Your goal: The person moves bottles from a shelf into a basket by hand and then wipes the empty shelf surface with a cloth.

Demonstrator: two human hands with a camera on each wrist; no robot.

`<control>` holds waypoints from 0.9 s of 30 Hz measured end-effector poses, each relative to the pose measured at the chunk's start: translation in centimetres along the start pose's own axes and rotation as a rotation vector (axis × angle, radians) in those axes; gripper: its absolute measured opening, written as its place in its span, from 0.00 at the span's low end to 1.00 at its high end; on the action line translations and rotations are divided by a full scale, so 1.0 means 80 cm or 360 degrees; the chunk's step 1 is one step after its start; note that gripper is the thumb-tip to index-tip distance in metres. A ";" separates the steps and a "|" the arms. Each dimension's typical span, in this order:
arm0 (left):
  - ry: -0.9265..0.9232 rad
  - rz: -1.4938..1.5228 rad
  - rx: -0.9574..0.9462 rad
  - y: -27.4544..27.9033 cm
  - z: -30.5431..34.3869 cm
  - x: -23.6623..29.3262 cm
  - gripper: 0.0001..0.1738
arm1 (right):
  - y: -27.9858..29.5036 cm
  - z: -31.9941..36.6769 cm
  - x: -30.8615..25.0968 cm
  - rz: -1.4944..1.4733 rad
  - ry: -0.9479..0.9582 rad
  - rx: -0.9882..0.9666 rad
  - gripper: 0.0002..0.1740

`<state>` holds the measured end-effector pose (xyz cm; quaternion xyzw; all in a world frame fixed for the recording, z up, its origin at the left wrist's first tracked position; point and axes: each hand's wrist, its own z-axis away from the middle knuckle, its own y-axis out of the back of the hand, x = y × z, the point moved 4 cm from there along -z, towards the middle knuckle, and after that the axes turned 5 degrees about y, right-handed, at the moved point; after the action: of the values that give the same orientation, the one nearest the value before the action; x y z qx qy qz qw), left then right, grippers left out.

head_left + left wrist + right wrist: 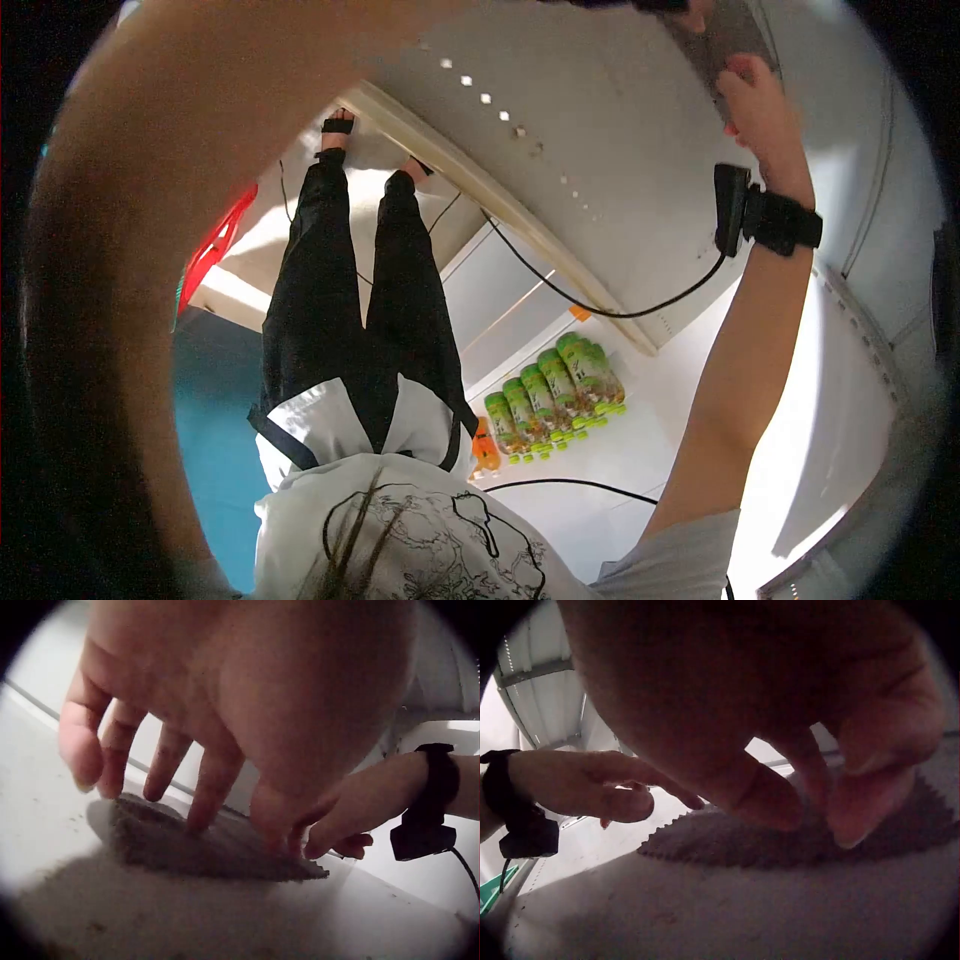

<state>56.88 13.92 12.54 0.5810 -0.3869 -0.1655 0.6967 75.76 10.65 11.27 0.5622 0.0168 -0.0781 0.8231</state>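
Observation:
A dark grey cloth with a zigzag edge [180, 851] [742, 840] lies against a pale surface. My left hand [247, 690] spans it in the left wrist view, fingers spread and fairly straight, tips on its upper side. At the cloth's other side, my right hand [780, 697] has curled fingers and appears to pinch it. In the head view the right hand [765, 115] is at the upper right beside the cloth [735, 40], while the left hand [693, 14] is mostly cut off at the top edge.
A pale panel with a row of small holes [620, 130] spans the upper middle. Below are green-capped packs [555, 390] and an orange item [485, 445]. A black cable [600, 308] hangs from the right wrist camera. A red object [215, 240] stands at left.

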 end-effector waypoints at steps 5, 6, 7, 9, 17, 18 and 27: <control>0.0364 -0.0113 -0.0300 -0.026 -0.010 -0.001 0.22 | -0.007 0.010 0.009 -0.0051 0.0008 -0.0096 0.24; 0.0200 0.0012 0.0313 -0.024 0.008 -0.002 0.22 | -0.011 0.012 0.008 -0.0056 0.0109 -0.0083 0.23; 0.0263 -0.0108 0.0102 -0.027 0.016 -0.002 0.22 | -0.014 0.020 0.000 -0.0078 0.0124 -0.0085 0.23; 0.0246 -0.0091 -0.0237 -0.015 0.041 -0.007 0.20 | -0.019 0.044 -0.025 -0.0143 0.0200 -0.0178 0.21; 0.0480 -0.0191 0.0330 -0.009 0.148 -0.009 0.17 | -0.036 0.104 -0.118 -0.0113 0.0539 -0.0059 0.18; 0.0503 -0.0180 0.0283 -0.010 0.156 -0.012 0.17 | -0.038 0.108 -0.127 -0.0142 0.0535 -0.0091 0.19; 0.0609 -0.0038 -0.0006 0.005 0.188 -0.028 0.18 | -0.038 0.101 -0.179 -0.0201 0.0580 -0.0181 0.21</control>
<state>44.35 5.32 12.51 0.6052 -0.2402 -0.0609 0.7566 60.68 3.63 13.10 0.5176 0.2052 -0.0253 0.8303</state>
